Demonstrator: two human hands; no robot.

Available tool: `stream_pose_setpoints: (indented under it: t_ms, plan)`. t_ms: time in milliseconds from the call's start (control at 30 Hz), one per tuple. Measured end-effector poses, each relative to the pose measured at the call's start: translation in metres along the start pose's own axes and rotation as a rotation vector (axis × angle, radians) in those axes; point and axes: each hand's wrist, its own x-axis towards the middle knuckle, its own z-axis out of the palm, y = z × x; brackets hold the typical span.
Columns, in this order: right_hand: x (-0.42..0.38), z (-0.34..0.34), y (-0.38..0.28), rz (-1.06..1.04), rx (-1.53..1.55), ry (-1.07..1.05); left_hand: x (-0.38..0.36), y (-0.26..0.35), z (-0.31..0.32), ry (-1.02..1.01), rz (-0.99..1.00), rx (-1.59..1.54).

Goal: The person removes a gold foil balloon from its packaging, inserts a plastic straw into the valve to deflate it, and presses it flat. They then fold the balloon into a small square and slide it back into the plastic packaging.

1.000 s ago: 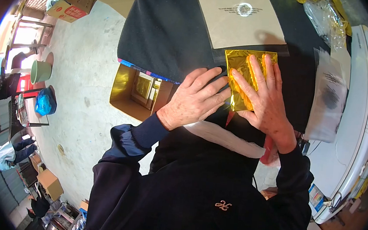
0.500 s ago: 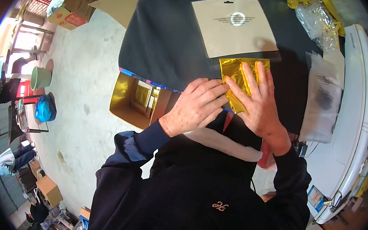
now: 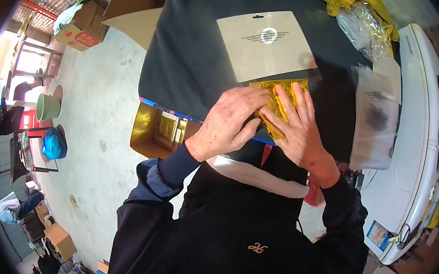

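A shiny gold foil piece (image 3: 286, 93) lies at the near edge of the dark cloth. My right hand (image 3: 301, 128) rests flat on it with fingers spread. On the foil's left part is my left hand (image 3: 231, 118), its fingers bent and close together; what is under its fingertips is hidden. Just beyond the foil lies a beige card in a clear sleeve (image 3: 266, 47), with a hanging slot and a white ring printed on it.
The dark cloth (image 3: 185, 55) covers the work surface. An open carton (image 3: 146, 143) with gold items stands below its left edge. Clear bags (image 3: 375, 119) lie at the right, beside a white appliance (image 3: 403, 153). People are at the far left.
The view has shifted, so the card and foil appear lower and further left. My left hand has moved further over the foil, and its fingertips now overlap the foil's left part.
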Motion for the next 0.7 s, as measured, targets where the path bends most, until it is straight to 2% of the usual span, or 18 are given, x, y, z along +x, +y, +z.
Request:
stream_pose_setpoints:
  t_ms: [233,400,533,600,700]
  plan:
    - [0.002,-0.006,0.009,0.008,0.104,-0.015,0.007,0.004,-0.002,-0.144,0.067,0.122]
    - [0.004,-0.013,0.015,0.014,0.167,-0.055,0.017,-0.002,0.004,-0.061,0.031,0.071]
    - [0.01,-0.031,0.017,0.178,0.47,-0.127,0.031,-0.009,0.004,-0.011,0.024,0.025]
    - [0.012,-0.043,0.014,0.29,0.608,-0.165,0.038,-0.014,0.005,-0.029,0.031,-0.022]
    - [0.011,-0.044,0.029,0.353,0.916,-0.217,0.048,-0.015,0.002,-0.081,0.012,-0.051]
